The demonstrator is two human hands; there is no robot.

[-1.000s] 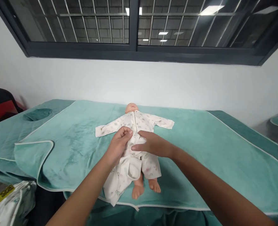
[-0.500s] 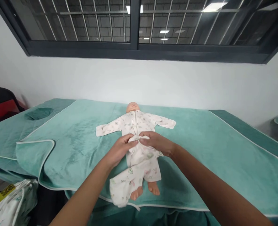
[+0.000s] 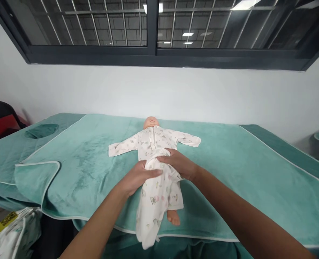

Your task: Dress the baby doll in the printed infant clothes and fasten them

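A baby doll [image 3: 151, 122] lies on its back on a teal towel [image 3: 224, 169], head toward the wall, arms spread in a white printed top [image 3: 159, 138]. White printed baby trousers [image 3: 155, 196] bunch at its waist. My left hand [image 3: 136, 177] grips the trousers at the waistband on the left. On the right side, my right hand [image 3: 177, 162] holds the waistband with curled fingers. One trouser leg hangs limp over the table's front edge. A single bare foot [image 3: 173, 217] shows below the other leg.
The towel covers a teal padded table with a face hole [image 3: 42, 130] at the far left. A folded towel corner [image 3: 36, 176] lies at the left front. White printed cloth [image 3: 16, 230] sits at the bottom left. A dark red chair [image 3: 0, 122] stands at left.
Both hands have shifted on the waistband. The loose trouser leg swung from the left to hang straight down over the doll's left foot, leaving a single foot in sight.
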